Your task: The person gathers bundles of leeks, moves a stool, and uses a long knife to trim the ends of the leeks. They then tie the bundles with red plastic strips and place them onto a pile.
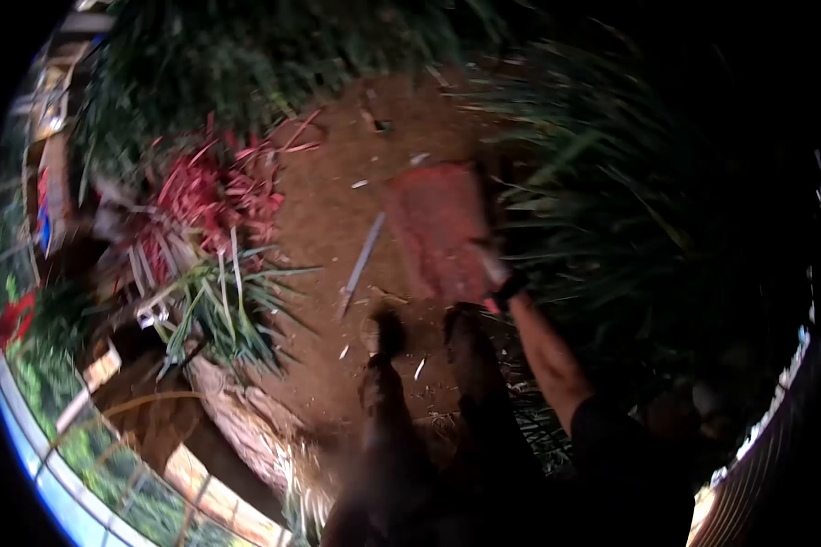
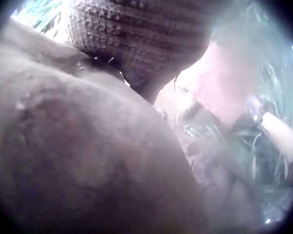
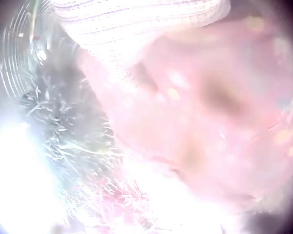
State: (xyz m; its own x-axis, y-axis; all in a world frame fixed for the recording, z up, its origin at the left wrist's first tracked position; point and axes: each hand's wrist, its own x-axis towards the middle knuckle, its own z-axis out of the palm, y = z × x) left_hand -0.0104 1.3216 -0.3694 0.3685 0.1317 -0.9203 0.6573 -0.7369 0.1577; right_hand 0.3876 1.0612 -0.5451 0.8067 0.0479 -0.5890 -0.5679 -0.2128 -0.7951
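My right hand (image 1: 491, 264), with a dark band at the wrist, reaches to the right edge of a red sheet (image 1: 433, 228) low over the brown ground. In the right wrist view a pale ribbed knit glove (image 3: 132, 29) overlaps the sheet, which fills much of that view, washed out. Its fingers are blurred, and I cannot tell whether they grip the sheet. My left hand is lost in shadow in the head view. The left wrist view shows its ribbed knit glove (image 2: 141, 39) up close, with the fingers hidden.
A long grey blade-like strip (image 1: 363, 260) lies left of the sheet. Further left are a heap of red strips (image 1: 214, 196) and some long green-leaved stalks (image 1: 233, 305). Large green leaf piles (image 1: 602, 164) stand at the right and back. My boots (image 1: 383, 333) are below.
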